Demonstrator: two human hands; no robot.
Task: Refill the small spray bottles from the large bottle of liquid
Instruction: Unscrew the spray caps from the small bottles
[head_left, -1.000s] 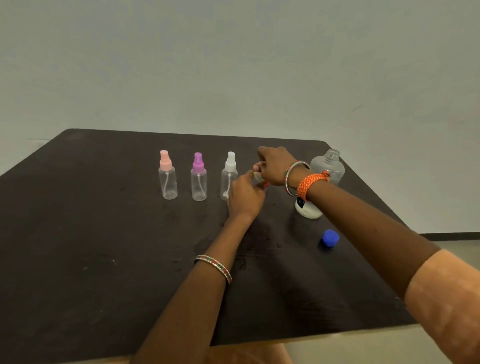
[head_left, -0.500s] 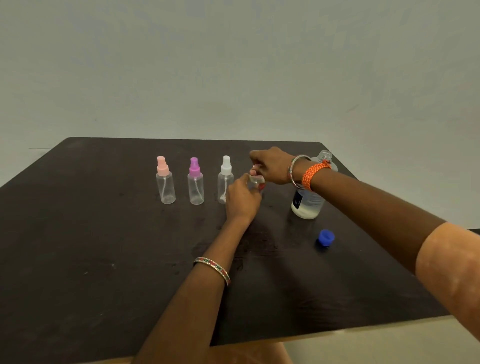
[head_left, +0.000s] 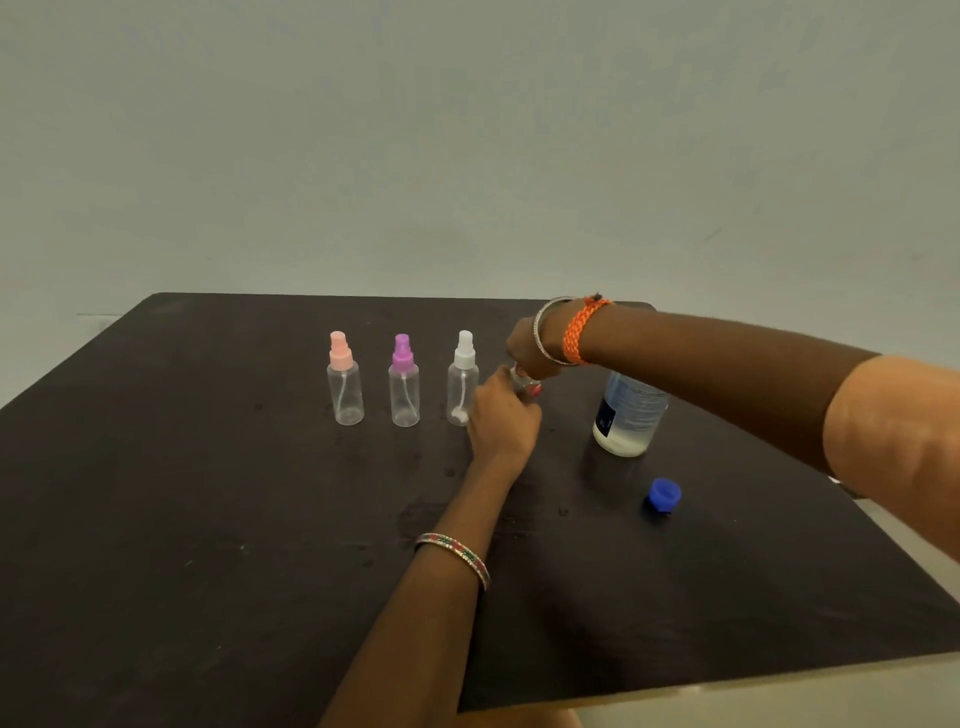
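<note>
Three small clear spray bottles stand in a row on the dark table (head_left: 208, 519): a pink-capped bottle (head_left: 344, 379), a purple-capped bottle (head_left: 404, 382) and a white-capped bottle (head_left: 461, 382). To their right, my left hand (head_left: 501, 415) grips a fourth small bottle (head_left: 522, 383), almost wholly hidden by the fingers. My right hand (head_left: 530, 353) comes down from above and pinches its top, where a bit of red shows. The large clear bottle (head_left: 628, 415) stands uncapped behind my right forearm, with liquid low in it.
A blue screw cap (head_left: 662, 494) lies on the table in front of the large bottle. The table's right edge runs close behind that bottle. A plain pale wall stands beyond the table.
My right wrist has risen, so the hand now reaches down onto the small bottle's top. The left hand stays wrapped round the bottle. The view has shifted a little.
</note>
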